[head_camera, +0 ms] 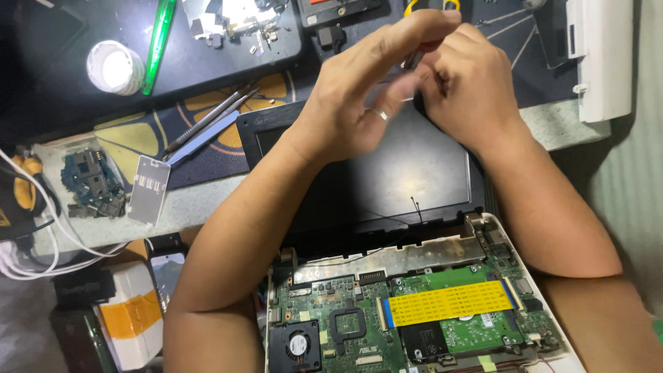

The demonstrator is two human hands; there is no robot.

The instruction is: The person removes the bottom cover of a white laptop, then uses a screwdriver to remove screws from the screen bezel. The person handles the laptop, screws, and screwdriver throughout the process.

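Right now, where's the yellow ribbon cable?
In the head view, the yellow ribbon cable lies flat across the green motherboard at lower right, below the dark laptop screen and right of the cooling fan.

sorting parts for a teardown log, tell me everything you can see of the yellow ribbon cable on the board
The yellow ribbon cable is a flat, wide flexible strip with fine rows of dark print. It lies flat, slightly tilted, across the green circuit board, its blue-edged ends meeting connectors on both sides. Neither hand touches it.

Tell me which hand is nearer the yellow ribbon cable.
Right, slightly. The right hand is up-screen almost directly above the yellow ribbon cable; the left hand is equally high but further left. Neither touches it.
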